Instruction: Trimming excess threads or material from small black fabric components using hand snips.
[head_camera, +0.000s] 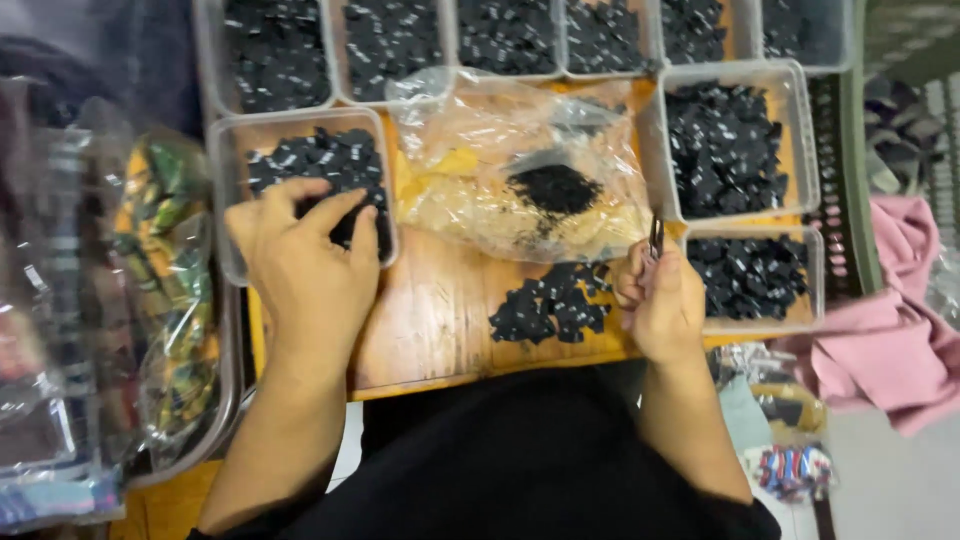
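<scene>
Head view: left hand (305, 262) is reaching into a clear tub (232, 170) at the left of the wooden worktop (430, 320), fingers (335, 212) curled down onto the small black parts (330, 160) inside; whether it is actually pinching one is hidden under the fingers. Right hand (665, 305) is closing around thin dark tweezers (656, 238), tips pointing up, beside another tub (815, 290) of the same pieces. A loose pile (550, 305) is lying on the worktop between the hands, just left of the right hand. A crumpled plastic bag (520, 165) with black bits is sitting behind it. More tubs are lining the far edge.

The parts are looking tiny, light, stiff, probably plastic, so easy to scatter; best picked singly by the edges, with tweezers or fingertips.
</scene>
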